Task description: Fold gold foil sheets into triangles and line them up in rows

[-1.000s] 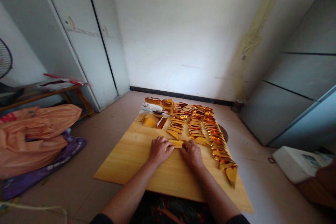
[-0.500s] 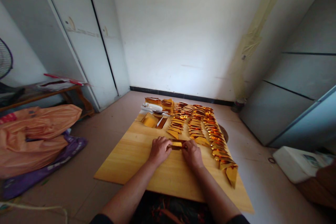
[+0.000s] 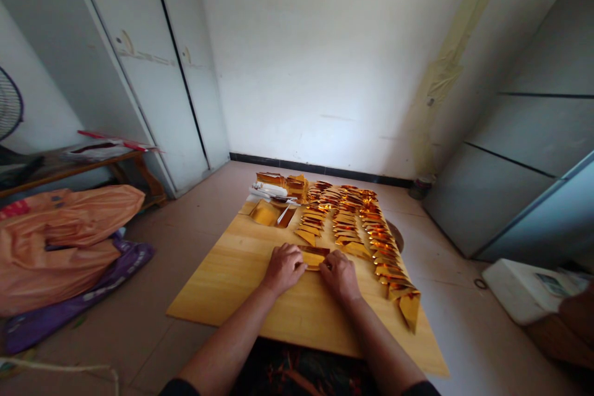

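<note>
Between my two hands a sheet of gold foil paper (image 3: 314, 256) lies on the wooden board (image 3: 223, 288), its far edge standing up as a darker strip. My left hand (image 3: 284, 267) pinches its left end with curled fingers. At the other end, my right hand (image 3: 340, 273) is closed on the near right corner. Just beyond, folded gold foil pieces (image 3: 346, 223) overlap in several rows. A stack of flat gold foil sheets (image 3: 266, 213) lies on the board at the far left.
At the board's back left are a white packet (image 3: 269, 190) and more gold foil bundles (image 3: 296, 185). A foil row runs along the right edge. Orange and purple bags (image 3: 69, 247) lie on the floor at left; a white box (image 3: 522, 291) stands at right.
The foil sheet between my hands looks wider, with more of its gold face showing and its near edge closer to me. Both hands have shifted slightly towards me.
</note>
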`<state>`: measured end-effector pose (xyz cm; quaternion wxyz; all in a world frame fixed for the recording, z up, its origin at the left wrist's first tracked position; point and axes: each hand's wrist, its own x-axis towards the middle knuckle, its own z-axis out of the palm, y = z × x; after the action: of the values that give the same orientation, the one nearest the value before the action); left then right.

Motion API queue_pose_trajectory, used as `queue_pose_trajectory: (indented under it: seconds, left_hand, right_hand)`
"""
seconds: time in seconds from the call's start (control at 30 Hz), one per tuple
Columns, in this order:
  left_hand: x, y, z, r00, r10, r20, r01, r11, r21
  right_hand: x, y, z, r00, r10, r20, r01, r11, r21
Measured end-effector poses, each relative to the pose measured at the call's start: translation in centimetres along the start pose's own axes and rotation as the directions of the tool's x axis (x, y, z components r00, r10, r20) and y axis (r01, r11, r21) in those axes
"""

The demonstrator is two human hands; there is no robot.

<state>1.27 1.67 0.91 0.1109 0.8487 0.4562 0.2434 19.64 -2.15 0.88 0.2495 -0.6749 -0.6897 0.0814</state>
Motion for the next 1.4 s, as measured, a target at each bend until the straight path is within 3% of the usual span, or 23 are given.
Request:
queue_pose_trajectory:
  seconds: [0.47, 0.8, 1.13, 1.4]
  left_hand:
    - [0.1, -0.3, 0.3, 0.997, -0.067, -0.038, 0.065, 0.997, -0.047]
    - [0.0, -0.7, 0.9, 0.994, -0.050, -0.098, 0.043, 0.996, -0.073]
    - [0.1, -0.6, 0.7, 0.995, -0.043, -0.085, 0.039, 0.998, -0.046]
    - [0.1, -0.9, 1.1, 0.995, -0.032, -0.093, 0.027, 0.998, -0.052]
  right_hand:
    - [0.2, 0.9, 1.2, 0.990, 0.089, -0.110, -0.079, 0.993, 0.092]
    - [0.1, 1.0, 1.3, 0.989, 0.014, -0.148, 0.000, 0.996, 0.093]
    - [0.0, 1.0, 1.4, 0.998, 0.016, -0.065, -0.015, 1.000, 0.009]
    - [-0.3, 0.4, 0.3, 1.000, -0.026, 0.007, 0.027, 0.999, -0.019]
